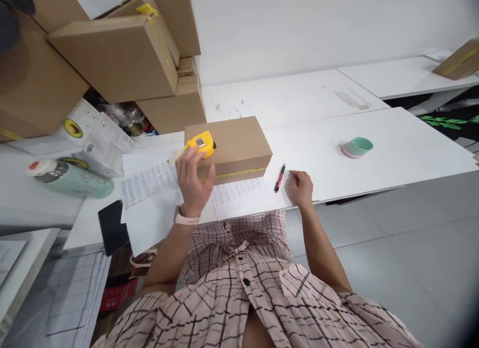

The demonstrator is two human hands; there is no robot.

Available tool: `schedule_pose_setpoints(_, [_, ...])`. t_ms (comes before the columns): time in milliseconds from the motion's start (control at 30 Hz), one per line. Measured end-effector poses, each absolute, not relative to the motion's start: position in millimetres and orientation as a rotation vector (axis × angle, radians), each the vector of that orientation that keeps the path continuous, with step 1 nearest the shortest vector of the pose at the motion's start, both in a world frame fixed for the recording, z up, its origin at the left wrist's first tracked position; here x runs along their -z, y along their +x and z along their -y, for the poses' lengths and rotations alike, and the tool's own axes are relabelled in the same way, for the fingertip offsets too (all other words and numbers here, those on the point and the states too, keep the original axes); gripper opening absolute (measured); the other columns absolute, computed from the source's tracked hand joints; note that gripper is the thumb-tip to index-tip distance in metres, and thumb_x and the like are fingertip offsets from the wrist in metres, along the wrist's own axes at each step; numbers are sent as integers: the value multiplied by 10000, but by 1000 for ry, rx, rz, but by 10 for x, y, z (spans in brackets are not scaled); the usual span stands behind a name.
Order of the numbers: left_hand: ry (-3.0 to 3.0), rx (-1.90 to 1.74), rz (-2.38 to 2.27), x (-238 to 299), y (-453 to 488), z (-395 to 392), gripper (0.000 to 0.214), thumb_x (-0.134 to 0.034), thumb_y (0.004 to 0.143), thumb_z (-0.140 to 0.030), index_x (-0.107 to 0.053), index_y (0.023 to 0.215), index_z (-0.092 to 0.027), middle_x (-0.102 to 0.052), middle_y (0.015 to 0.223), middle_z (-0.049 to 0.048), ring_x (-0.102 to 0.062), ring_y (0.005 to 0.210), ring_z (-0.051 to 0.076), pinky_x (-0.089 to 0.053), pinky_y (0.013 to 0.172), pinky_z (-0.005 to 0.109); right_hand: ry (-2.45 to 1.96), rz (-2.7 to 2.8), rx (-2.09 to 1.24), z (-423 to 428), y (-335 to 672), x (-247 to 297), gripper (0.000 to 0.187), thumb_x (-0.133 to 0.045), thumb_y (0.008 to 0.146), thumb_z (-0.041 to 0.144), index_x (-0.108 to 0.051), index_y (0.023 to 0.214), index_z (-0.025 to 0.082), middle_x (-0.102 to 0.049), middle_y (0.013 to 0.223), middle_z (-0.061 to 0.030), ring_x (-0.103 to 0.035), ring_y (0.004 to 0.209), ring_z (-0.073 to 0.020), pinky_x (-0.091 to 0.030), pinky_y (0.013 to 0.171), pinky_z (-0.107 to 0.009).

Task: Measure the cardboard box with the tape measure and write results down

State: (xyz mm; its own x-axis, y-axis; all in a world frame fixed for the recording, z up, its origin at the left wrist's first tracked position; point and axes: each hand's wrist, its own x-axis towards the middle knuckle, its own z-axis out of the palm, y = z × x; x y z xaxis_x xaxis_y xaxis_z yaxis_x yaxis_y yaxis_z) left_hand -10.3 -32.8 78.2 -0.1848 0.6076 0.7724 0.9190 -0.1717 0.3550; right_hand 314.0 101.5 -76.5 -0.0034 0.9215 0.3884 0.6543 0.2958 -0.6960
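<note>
My left hand (192, 180) is raised over the table with its fingers closed on a yellow tape measure (202, 144), held at the near left corner of a small brown cardboard box (234, 144). A short length of yellow tape sticks out to the left. My right hand (301, 186) rests on the white table (392, 153), fingers loosely curled and holding nothing, just right of a red and black pen (279, 178). Printed sheets (149, 188) lie under and beside the box.
Stacked large cardboard boxes (119, 53) fill the back left. A pale green flask (71, 180) lies at the left, with white product boxes (101, 138) behind it. A black phone (112, 227) sits at the table's near left edge. A green roll of tape (358, 147) stands at the right.
</note>
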Motion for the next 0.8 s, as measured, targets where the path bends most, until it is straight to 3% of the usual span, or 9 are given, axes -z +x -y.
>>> schedule_pose_setpoints(133, [-1801, 1219, 1978, -938, -505, -113, 666, -750, 802, -382, -484, 1377, -176, -546, 1427, 167, -480, 1363, 347, -389, 1144, 564, -1431, 1728, -407, -1034, 3146, 789, 334, -465, 771, 170, -706, 1001, 200, -692, 975, -108, -600, 912, -257, -521, 840, -445])
schedule_pose_setpoints(233, [-1845, 1275, 2078, -918, -573, -222, 684, -766, 773, -354, -488, 1374, -185, -589, 1367, 151, -531, 1310, 345, -428, 1114, 557, -1429, 1687, -397, -1011, 3128, 729, 316, -462, 798, 185, -693, 1012, 198, -687, 961, -112, -605, 894, -259, -528, 830, -455])
schedule_pose_setpoints(333, [-1895, 1591, 2007, -966, -433, -60, 694, -746, 799, -413, -456, 1397, -216, -611, 1308, 129, -607, 1218, 302, -510, 1038, 508, -1393, 1519, -246, -849, 3018, 478, 300, -428, 896, 226, -676, 1062, 195, -672, 1028, -138, -613, 976, -270, -524, 876, -476])
schedule_pose_setpoints(400, [-2030, 1911, 1964, -1019, -246, 153, 657, -656, 872, -507, -426, 1426, -240, -652, 1202, 109, -685, 1054, 259, -586, 895, 451, -1319, 1438, -241, -642, 2866, 201, 291, -420, 956, 276, -675, 1079, 210, -667, 1060, -142, -613, 1027, -271, -527, 885, -470])
schedule_pose_setpoints(500, [-2266, 2405, 1982, -1041, 84, 480, 624, -526, 929, -617, -455, 1415, -232, -697, 1074, 107, -718, 845, 226, -592, 664, 353, -1051, 1479, -743, -277, 2557, -259, 236, -530, 975, 385, -696, 1085, 259, -697, 1001, -79, -644, 927, -231, -555, 820, -423])
schedule_pose_setpoints(633, [-2140, 2980, 2176, -936, 401, 728, 608, -577, 891, -630, -531, 1320, -202, -719, 1056, 110, -706, 745, 200, -517, 533, 276, -724, 1431, -1514, 12, 2225, -623, 352, -553, 970, 538, -730, 1115, 270, -698, 959, -41, -651, 827, -174, -570, 785, -365])
schedule_pose_setpoints(800, [-1504, 3445, 2521, -830, 485, 807, 591, -636, 831, -651, -625, 1166, -164, -742, 970, 96, -684, 652, 174, -493, 490, 244, -714, 1239, -1783, -2, 2134, -633, 494, -593, 902, 657, -751, 1044, 211, -664, 857, -41, -615, 755, -152, -549, 717, -320])
